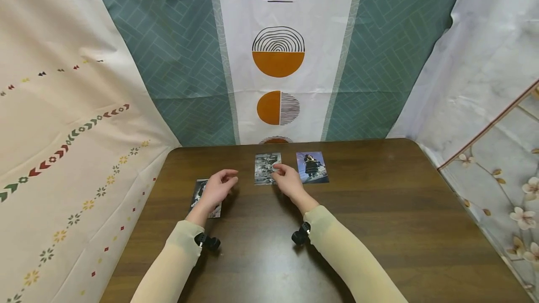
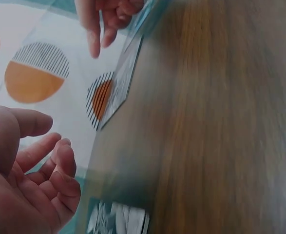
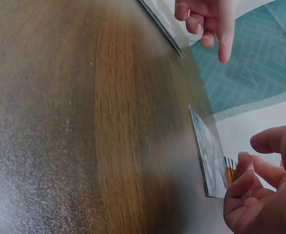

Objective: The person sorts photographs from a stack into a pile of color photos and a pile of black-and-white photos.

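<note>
Three flat picture cards lie on the table. My left hand (image 1: 215, 188) hovers over the left card (image 1: 216, 212), a dark one with white figures, and covers much of it. Its fingers are loosely bent with a gap between thumb and fingertips. The middle card (image 1: 264, 172), grey and crowded with detail, has my right hand (image 1: 289, 183) over its right edge. In the right wrist view that hand (image 3: 264, 185) is relaxed and holds nothing, beside the middle card (image 3: 208, 156). Just right of it lies the purple-blue card (image 1: 312, 167) with a dark-clothed figure.
The brown wooden table (image 1: 379, 228) ends at the back against a green and white curtain (image 1: 278, 83) with orange circles. A cream patterned cloth (image 1: 76, 130) hangs at left, a pale floral one (image 1: 497, 153) at right. Each wrist carries a small black camera (image 1: 300, 235).
</note>
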Available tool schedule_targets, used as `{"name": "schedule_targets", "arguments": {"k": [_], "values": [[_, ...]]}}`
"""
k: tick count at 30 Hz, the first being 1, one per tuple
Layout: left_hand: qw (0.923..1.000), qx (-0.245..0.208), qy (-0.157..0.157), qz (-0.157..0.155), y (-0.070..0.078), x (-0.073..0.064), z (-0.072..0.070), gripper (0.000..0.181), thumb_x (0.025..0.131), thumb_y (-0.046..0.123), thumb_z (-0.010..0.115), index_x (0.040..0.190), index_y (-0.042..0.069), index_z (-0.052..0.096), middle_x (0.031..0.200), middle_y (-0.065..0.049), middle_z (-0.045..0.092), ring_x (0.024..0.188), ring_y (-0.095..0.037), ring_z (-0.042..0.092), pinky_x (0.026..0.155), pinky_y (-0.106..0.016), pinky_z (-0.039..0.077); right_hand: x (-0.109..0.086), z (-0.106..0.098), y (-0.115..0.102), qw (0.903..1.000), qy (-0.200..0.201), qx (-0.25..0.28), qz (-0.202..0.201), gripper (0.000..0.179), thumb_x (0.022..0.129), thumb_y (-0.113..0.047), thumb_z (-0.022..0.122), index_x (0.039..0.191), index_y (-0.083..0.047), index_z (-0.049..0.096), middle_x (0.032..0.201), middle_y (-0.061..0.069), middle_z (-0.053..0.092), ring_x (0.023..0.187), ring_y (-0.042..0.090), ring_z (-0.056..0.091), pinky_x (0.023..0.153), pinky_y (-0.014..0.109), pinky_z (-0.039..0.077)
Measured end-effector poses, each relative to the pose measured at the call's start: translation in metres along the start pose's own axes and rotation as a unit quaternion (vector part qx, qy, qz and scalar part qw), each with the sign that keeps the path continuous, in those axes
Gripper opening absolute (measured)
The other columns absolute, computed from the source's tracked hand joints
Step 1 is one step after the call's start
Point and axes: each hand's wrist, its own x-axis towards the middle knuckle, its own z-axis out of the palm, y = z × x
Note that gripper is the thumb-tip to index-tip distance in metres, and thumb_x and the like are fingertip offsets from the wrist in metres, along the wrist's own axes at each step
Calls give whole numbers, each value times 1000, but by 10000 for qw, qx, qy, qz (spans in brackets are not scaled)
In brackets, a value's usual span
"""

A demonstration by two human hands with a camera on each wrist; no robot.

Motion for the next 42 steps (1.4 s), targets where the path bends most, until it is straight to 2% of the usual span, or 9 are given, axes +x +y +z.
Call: {"name": "schedule_targets", "arguments": {"k": [6, 12, 17, 24, 27, 30, 34, 39, 42], "values": [[9998, 209, -11, -40, -13, -11, -23, 40, 108, 24, 65, 142, 3, 65, 108, -11, 63, 84, -29, 64, 71, -33, 53, 1, 6, -1, 9999, -66, -103, -82, 41, 103, -14, 66, 143, -5, 68, 121, 13, 73, 106, 27, 67, 89, 43, 52], [9989, 433, 137, -105, -20, -25, -41, 38, 107, 26, 66, 139, 4, 68, 109, -10, 62, 81, -24, 59, 68, -32, 48, -1, 15, -4, 9995, -245, -129, -151, 41, 101, -14, 64, 141, -6, 69, 114, 10, 74, 92, 22, 65, 81, 38, 50], [9987, 344, 296, -220, -29, -37, -53, 36, 107, 22, 67, 136, 2, 68, 107, -11, 63, 79, -24, 59, 64, -30, 48, -3, 26, -5, 9994, -318, -64, -84, 38, 100, -15, 66, 137, -6, 70, 112, 8, 75, 96, 22, 67, 80, 37, 52], [9980, 261, 438, -386, -42, -43, -65, 35, 106, 17, 68, 136, -2, 67, 102, -10, 61, 80, -24, 60, 65, -28, 51, -4, 43, -5, 9980, -611, 167, -47, 35, 101, -14, 68, 134, -4, 71, 112, 9, 73, 73, 14, 59, 61, 29, 47], [9970, 321, 549, -437, -46, -46, -73, 36, 105, 16, 69, 136, -2, 67, 103, -11, 61, 82, -23, 59, 66, -28, 51, -7, 55, -9, 9971, -734, 161, -152, 35, 101, -13, 69, 134, -3, 71, 111, 8, 73, 80, 15, 63, 67, 31, 50], [9954, 456, 667, -522, -52, -51, -83, 37, 105, 17, 69, 136, -3, 67, 104, -12, 60, 82, -22, 59, 67, -27, 52, -12, 71, -16, 9960, -845, 26, -282, 34, 100, -13, 71, 132, -3, 73, 109, 6, 75, 94, 18, 67, 81, 35, 53], [9925, 570, 827, -701, -61, -57, -94, 39, 104, 18, 71, 137, -3, 67, 105, -13, 60, 80, -22, 59, 65, -27, 51, -19, 95, -25, 9940, -1005, -183, -396, 33, 98, -14, 73, 130, -5, 76, 106, 3, 77, 101, 21, 70, 90, 38, 55], [9905, 729, 800, -847, -72, -59, -98, 44, 103, 19, 72, 140, -5, 65, 107, -14, 62, 82, -20, 58, 65, -26, 52, -28, 119, -30, 9912, -956, -732, -555, 32, 98, -17, 73, 129, -9, 79, 104, -3, 78, 102, 17, 72, 90, 35, 56], [9909, 735, 731, -863, -74, -58, -98, 45, 103, 18, 72, 140, -7, 65, 105, -14, 63, 79, -20, 59, 64, -26, 51, -34, 130, -32, 9883, -789, -1158, -595, 33, 98, -20, 72, 130, -13, 79, 102, -7, 78, 99, 16, 72, 83, 34, 56]]}}
